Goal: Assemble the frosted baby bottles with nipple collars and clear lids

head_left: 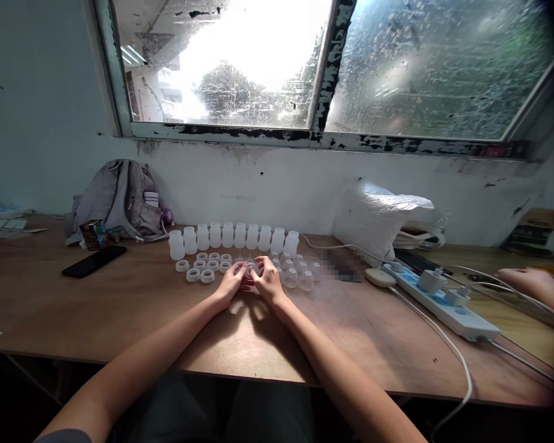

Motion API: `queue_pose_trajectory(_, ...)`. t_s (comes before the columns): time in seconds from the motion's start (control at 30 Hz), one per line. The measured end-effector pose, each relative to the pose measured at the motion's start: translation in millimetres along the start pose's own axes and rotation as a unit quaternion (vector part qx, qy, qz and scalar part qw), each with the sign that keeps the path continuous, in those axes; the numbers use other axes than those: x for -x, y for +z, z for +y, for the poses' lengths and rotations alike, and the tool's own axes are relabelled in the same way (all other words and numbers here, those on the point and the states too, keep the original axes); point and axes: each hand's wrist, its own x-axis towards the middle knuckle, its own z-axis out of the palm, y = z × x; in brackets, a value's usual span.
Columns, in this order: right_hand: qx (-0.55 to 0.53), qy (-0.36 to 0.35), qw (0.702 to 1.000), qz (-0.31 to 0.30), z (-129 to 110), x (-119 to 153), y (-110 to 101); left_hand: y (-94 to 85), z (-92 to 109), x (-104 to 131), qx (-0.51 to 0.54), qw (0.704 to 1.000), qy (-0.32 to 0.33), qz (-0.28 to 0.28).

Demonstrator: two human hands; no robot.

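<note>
My left hand (pixel 233 282) and my right hand (pixel 266 280) meet above the wooden table, fingers closed around a small translucent ring-like piece (pixel 252 269). The fingers partly hide it. Behind them stands a row of several frosted white bottles (pixel 228 235). Several white rings (pixel 207 276) lie in rows just left of my left hand. Clear dome-shaped caps (pixel 306 280) are grouped to the right of my right hand. Small pointed translucent pieces show just behind my fingers, partly hidden.
A black phone (pixel 93 262), small box (pixel 93 235) and grey backpack (pixel 120 200) are at the left. A white bag (pixel 373 218), round white device (pixel 380 278) and power strip (pixel 443 306) with cables lie right. Another person's hand (pixel 530 284) is at far right.
</note>
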Motion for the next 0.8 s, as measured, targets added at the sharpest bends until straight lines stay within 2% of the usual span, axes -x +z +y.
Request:
queue_pose_trajectory(0.13, -0.035, 0.085, 0.995, -0.05, 3.5, -2.3, 0.8, 1.3, 0.9, 3.0, -0.042, 0.998, 0.038, -0.027)
queue_pose_trajectory(0.23, -0.045, 0.114, 0.99, -0.07, 2.9, -3.1, -0.4, 1.6, 0.8, 4.2, -0.08, 0.995, 0.051, -0.032)
queue_pose_trajectory(0.8, -0.075, 0.083, 0.992, -0.054, 1.7, -5.3, -1.2, 4.9, 3.3, 10.7, -0.12, 0.989, 0.087, -0.029)
